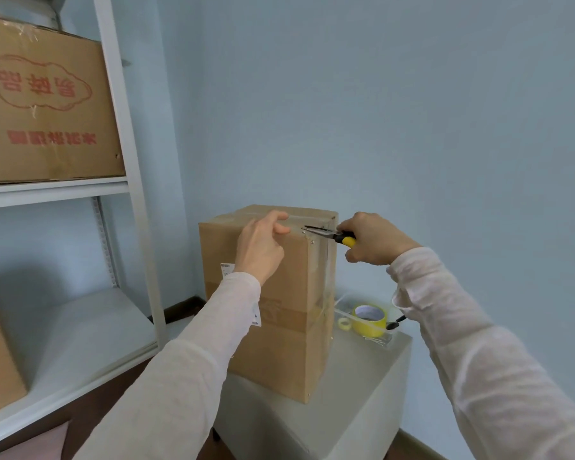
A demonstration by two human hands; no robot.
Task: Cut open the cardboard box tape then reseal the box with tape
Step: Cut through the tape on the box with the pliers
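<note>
The cardboard box (279, 343) stands upright on a grey stool (362, 410), the left hand (261, 247) curled over its top edge, the right hand (372, 240) gripping scissors (322, 232), blades parted at the clear tape (327, 270).

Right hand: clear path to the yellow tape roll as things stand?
Likely yes on reach: the yellow tape roll sits uncovered below the right hand, beside the box, nothing between. But that hand grips the cutting tool.
</note>
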